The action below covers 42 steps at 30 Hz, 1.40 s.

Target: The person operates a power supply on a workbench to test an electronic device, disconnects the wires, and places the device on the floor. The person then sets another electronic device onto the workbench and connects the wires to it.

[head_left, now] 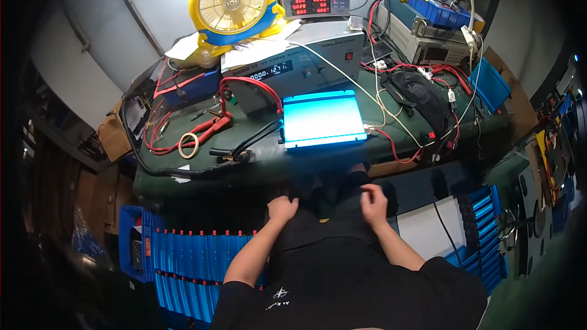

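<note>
My left hand [283, 209] lies on my lap, its fingers curled in with nothing visible in them. On the other side of my lap is my right hand [374, 205], fingers loosely bent and a little apart, holding nothing I can see. Just ahead of both hands, a shiny blue metal box [324, 121] sits near the front edge of the green bench [257, 168]. Red and black cables run into its left end. A thin white cable meets its right end. Neither hand touches the box.
Behind the box stands a DC power supply [333, 55] with a lit display. On top are a power meter [315, 1] and a yellow fan [232, 6]. Red clamps [211, 127], a tape roll [188, 145] and tangled wires lie about. Blue housings [202, 253] are stacked at lower left.
</note>
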Tool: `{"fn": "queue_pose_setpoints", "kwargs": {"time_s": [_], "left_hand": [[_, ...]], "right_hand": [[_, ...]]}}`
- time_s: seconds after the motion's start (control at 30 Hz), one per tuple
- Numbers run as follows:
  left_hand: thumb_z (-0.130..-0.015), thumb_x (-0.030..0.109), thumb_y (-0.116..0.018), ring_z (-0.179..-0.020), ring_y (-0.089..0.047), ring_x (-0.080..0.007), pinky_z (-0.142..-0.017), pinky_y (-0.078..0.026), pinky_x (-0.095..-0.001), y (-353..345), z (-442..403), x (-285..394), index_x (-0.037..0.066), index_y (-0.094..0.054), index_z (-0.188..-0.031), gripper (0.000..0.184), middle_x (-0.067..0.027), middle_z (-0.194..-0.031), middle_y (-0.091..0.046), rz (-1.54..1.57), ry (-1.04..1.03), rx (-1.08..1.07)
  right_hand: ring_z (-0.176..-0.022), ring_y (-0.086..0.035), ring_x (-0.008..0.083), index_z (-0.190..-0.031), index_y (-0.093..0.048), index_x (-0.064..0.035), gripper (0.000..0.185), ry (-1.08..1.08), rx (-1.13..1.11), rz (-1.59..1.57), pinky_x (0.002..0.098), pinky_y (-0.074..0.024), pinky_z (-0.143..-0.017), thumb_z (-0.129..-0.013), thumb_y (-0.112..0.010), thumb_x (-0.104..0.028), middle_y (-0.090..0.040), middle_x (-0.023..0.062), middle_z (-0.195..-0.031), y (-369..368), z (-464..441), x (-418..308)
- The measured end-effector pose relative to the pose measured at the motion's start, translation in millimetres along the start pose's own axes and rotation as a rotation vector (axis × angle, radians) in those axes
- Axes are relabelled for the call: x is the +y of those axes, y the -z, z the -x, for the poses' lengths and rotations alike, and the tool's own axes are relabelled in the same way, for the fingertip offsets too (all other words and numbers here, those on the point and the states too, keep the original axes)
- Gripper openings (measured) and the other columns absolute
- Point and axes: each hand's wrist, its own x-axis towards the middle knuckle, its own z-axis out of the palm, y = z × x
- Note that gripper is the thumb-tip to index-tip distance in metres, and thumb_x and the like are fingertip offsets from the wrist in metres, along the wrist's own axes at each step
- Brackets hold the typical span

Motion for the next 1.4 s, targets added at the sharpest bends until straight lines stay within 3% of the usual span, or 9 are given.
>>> {"fn": "queue_pose_setpoints", "kwargs": {"time_s": [0.1, 0.3, 0.4, 0.67, 0.77, 0.8, 0.93, 1.03, 1.4], "left_hand": [[-0.09, 0.051, -0.06, -0.095, -0.071, -0.0404, -0.09, -0.052, -0.0525, 5.9, 3.5, 13.9, 0.001, -0.077, -0.093, 0.054, -0.0233, -0.095, -0.074, -0.03, -0.029, -0.014], [-0.09, 0.051, -0.058, -0.096, -0.071, -0.0409, -0.09, -0.052, -0.052, 2.4, 4.5, -4.9, 0.001, -0.077, -0.093, 0.054, -0.0234, -0.096, -0.074, -0.021, -0.008, 0.037], [-0.09, 0.053, -0.056, -0.104, -0.069, -0.0428, -0.096, -0.05, -0.0546, 4.7, 7.2, 0.4, -0.001, -0.076, -0.099, 0.059, -0.0257, -0.104, -0.073, 0.051, -0.021, 0.036], [-0.09, 0.052, -0.058, -0.097, -0.071, -0.0396, -0.09, -0.051, -0.053, 2.3, 0.0, -3.3, 0.001, -0.077, -0.092, 0.055, -0.0226, -0.098, -0.075, 0.005, -0.018, -0.01], [-0.09, 0.053, -0.058, -0.097, -0.071, -0.0397, -0.09, -0.052, -0.0513, 5.0, 2.6, 0.8, 0.001, -0.078, -0.093, 0.056, -0.022, -0.098, -0.075, 0.042, -0.025, 0.0], [-0.09, 0.053, -0.058, -0.098, -0.071, -0.0398, -0.09, -0.051, -0.0515, 3.1, 4.3, 6.2, 0.001, -0.078, -0.093, 0.055, -0.022, -0.098, -0.075, 0.025, -0.035, 0.02], [-0.09, 0.053, -0.057, -0.099, -0.071, -0.04, -0.091, -0.051, -0.0529, 6.1, 7.8, 14.1, 0.001, -0.078, -0.094, 0.055, -0.0224, -0.099, -0.075, -0.03, -0.04, 0.032], [-0.09, 0.052, -0.057, -0.1, -0.07, -0.0408, -0.094, -0.05, -0.0542, 2.1, -0.8, -2.7, 0.001, -0.078, -0.096, 0.056, -0.0235, -0.101, -0.074, -0.033, -0.021, -0.026], [-0.091, 0.052, -0.056, -0.103, -0.07, -0.0389, -0.093, -0.052, -0.0514, 3.4, -2.6, 10.8, 0.001, -0.078, -0.101, 0.056, -0.0242, -0.105, -0.074, -0.116, -0.019, -0.045]], "right_hand": [[-0.077, -0.065, 0.0325, -0.1, -0.07, -0.0023, 0.021, 0.649, 0.033, 0.0, 0.0403, -0.0533, -0.073, -0.08, -0.064, 0.0, -0.068, 0.0139, -0.086, -8.9, -76.5, -84.4], [-0.092, -0.069, 0.0391, -0.101, -0.072, 0.0, 0.029, 0.43, 0.206, 0.391, 0.045, -0.0538, -0.084, -0.097, -0.061, -0.026, -0.072, 0.02, -0.097, -17.4, -262.4, -70.0], [-0.086, -0.072, 0.0403, -0.086, -0.078, -0.0037, 0.055, -0.06, -0.207, 0.699, 0.049, -0.0559, -0.079, -0.093, -0.06, -0.055, -0.074, 0.0202, -0.083, -29.6, -289.7, -53.0], [-0.084, -0.072, 0.0378, -0.088, -0.079, -0.004, 0.051, -0.085, -0.184, 0.564, 0.0463, -0.0564, -0.077, -0.091, -0.066, -0.053, -0.074, 0.0196, -0.082, -34.9, -275.6, -40.6], [-0.092, -0.071, 0.0376, -0.103, -0.075, -0.0042, 0.046, 0.176, -0.021, 0.552, 0.0437, -0.0553, -0.085, -0.088, -0.072, -0.048, -0.075, 0.0183, -0.107, -35.6, -274.3, -45.8], [-0.104, -0.069, 0.0391, -0.128, -0.063, -0.0065, 0.06, 0.128, -0.085, 0.562, 0.0488, -0.0539, -0.09, -0.091, -0.068, -0.053, -0.071, 0.0199, -0.12, -36.4, -277.9, -49.1], [-0.111, -0.067, 0.0452, -0.132, -0.053, -0.0007, 0.071, -0.201, -0.279, 0.721, 0.0521, -0.0531, -0.093, -0.097, -0.049, -0.062, -0.069, 0.0315, -0.115, -52.8, -279.1, -74.6], [-0.115, -0.068, 0.038, -0.15, -0.044, -0.0004, 0.076, -0.242, -0.346, 0.878, 0.0519, -0.0527, -0.095, -0.101, -0.042, -0.06, -0.069, 0.0251, -0.122, -72.2, -285.9, -77.3], [-0.117, -0.066, 0.0336, -0.129, -0.063, -0.0009, 0.062, -0.139, -0.187, 0.895, 0.0505, -0.0495, -0.099, -0.101, -0.046, -0.053, -0.069, 0.0182, -0.123, -79.6, -287.5, -78.9]]}}
